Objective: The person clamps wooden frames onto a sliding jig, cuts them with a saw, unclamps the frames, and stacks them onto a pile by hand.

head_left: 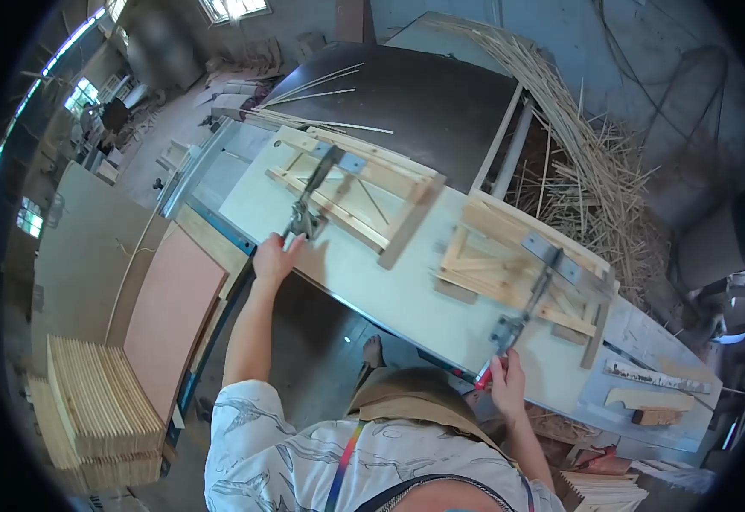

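My left hand [276,258] is closed at the near end of a metal toggle clamp [306,220]; its handle is mostly hidden by my fingers. That clamp's long arm reaches over a wooden frame [347,189] lying in a jig on a pale board [424,294]. My right hand [509,384] grips the red handle [484,375] of a second toggle clamp [506,331]. This one's arm extends over another wooden frame [509,273], whose slats run diagonally inside. Both clamps are fixed near the board's front edge.
Stacked thin wooden pieces [104,410] stand at lower left beside a pinkish panel [172,303]. Behind the board is a dark sheet [398,107] with loose strips. A heap of wood offcuts [590,171] lies behind right. Wooden blocks [656,417] sit at the right end.
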Tool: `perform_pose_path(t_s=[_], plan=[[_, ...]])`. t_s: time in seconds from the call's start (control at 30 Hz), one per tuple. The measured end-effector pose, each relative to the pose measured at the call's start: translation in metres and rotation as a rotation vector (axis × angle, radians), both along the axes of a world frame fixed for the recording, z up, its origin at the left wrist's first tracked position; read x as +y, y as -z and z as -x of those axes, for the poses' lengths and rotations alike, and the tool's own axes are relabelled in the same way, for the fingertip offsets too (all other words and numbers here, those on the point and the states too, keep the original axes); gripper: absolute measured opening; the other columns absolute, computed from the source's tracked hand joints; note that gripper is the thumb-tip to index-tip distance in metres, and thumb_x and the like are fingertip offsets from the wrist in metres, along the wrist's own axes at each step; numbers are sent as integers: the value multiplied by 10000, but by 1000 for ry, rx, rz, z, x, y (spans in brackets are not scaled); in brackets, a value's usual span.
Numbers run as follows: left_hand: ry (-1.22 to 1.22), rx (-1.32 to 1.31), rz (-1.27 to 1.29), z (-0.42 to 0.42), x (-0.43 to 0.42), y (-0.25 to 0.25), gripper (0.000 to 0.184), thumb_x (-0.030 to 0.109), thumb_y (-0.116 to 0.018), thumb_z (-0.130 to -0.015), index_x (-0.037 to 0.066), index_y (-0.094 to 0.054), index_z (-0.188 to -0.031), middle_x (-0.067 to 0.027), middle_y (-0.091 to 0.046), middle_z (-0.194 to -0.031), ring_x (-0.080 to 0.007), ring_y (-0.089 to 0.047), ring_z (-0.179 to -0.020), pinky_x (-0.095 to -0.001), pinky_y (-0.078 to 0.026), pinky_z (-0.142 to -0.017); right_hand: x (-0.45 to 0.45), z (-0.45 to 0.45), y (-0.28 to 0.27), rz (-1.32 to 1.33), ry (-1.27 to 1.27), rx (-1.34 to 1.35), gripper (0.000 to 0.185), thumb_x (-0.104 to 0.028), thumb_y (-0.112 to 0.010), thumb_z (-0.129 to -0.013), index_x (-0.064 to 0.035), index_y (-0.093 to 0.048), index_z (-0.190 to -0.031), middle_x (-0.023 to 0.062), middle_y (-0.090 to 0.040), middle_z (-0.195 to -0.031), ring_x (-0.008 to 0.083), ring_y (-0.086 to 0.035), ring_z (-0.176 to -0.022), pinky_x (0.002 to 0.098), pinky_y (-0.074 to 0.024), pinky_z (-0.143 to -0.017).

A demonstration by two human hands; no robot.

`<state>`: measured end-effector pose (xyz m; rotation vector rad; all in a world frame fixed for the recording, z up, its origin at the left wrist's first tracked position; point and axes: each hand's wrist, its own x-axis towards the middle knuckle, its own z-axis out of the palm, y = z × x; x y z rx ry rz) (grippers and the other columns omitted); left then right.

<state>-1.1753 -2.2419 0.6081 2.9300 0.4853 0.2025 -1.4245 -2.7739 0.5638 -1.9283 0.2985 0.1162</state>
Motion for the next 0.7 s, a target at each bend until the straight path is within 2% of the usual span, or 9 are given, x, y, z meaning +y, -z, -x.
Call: perform_pose_path(t_s=[0.07, 0.1, 0.27, 0.3, 0.37, 0.47, 0.5, 0.57, 0.7], plan=[[6, -46, -29, -7, 2, 12, 618, 635, -668, -950, 22, -688, -871, -241, -723, -807, -443, -728, -812, -535, -578, -724, 31, -5, 4, -254, 368, 104, 324, -218, -631, -1068, 16, -537, -1273, 64, -620, -785, 136, -614, -649, 296, -505, -571], [19, -97, -76, -11, -4, 10, 613, 615, -629, -988, 39, -682, -784, -225, -714, -742, -434, -730, -765, -539, -576, -684, 44, -8, -3, -187, 459, -40, 281, -222, -621, -1073, -8, -526, -1230, 49, -609, -800, 126, -591, -615, 268, -473, -532], [71, -130, -67, -7, 2, 6, 546, 531, -595, -1038, 71, -661, -753, -180, -715, -709, -396, -721, -665, -503, -566, -601, 48, -4, 17, -83, 591, -8, 240, -203, -607, -1076, -10, -553, -1209, 8, -564, -770, 73, -493, -556, 255, -396, -486], [81, -129, -54, -11, 7, 7, 537, 519, -594, -1042, 75, -654, -747, -174, -712, -700, -393, -717, -648, -495, -565, -587, 41, 2, 51, 56, 572, -86, 238, -229, -608, -1081, -29, -554, -1198, -9, -531, -689, 73, -475, -510, 253, -377, -448], [87, -137, -41, -12, 8, 5, 531, 512, -590, -1046, 77, -654, -748, -175, -712, -703, -393, -718, -652, -498, -565, -590, 44, -1, 44, 200, 555, -151, 237, -256, -608, -1085, -48, -555, -1187, -27, -499, -607, 73, -458, -464, 250, -357, -411], [126, -132, -50, -14, 12, 9, 523, 502, -584, -1052, 79, -654, -752, -177, -712, -713, -396, -718, -662, -504, -564, -595, 60, -4, 14, 34, 657, -20, 261, -267, -621, -1079, -45, -552, -1196, -28, -489, -607, 70, -457, -463, 246, -352, -406], [125, -133, -61, -14, 15, 11, 521, 498, -581, -1055, 79, -654, -753, -178, -712, -720, -397, -718, -667, -509, -562, -597, 62, -2, 15, 86, 666, 1, 320, -270, -641, -1062, -1, -571, -1221, 55, -587, -802, 163, -547, -688, 321, -435, -638], [150, -124, -72, -15, 19, 14, 523, 499, -578, -1056, 78, -656, -755, -176, -714, -727, -401, -717, -672, -513, -561, -601, 64, 2, 11, 142, 693, 35, 381, -273, -660, -1044, 43, -590, -1245, 138, -684, -997, 256, -636, -914, 396, -519, -870], [133, -178, -112, -17, 16, 17, 535, 496, -574, -1058, 64, -657, -753, -188, -711, -740, -408, -712, -702, -525, -560, -632, 68, -5, 13, 185, 624, 86, 452, -300, -670, -1035, 53, -581, -1302, 194, -702, -1017, 320, -673, -931, 424, -527, -867]])
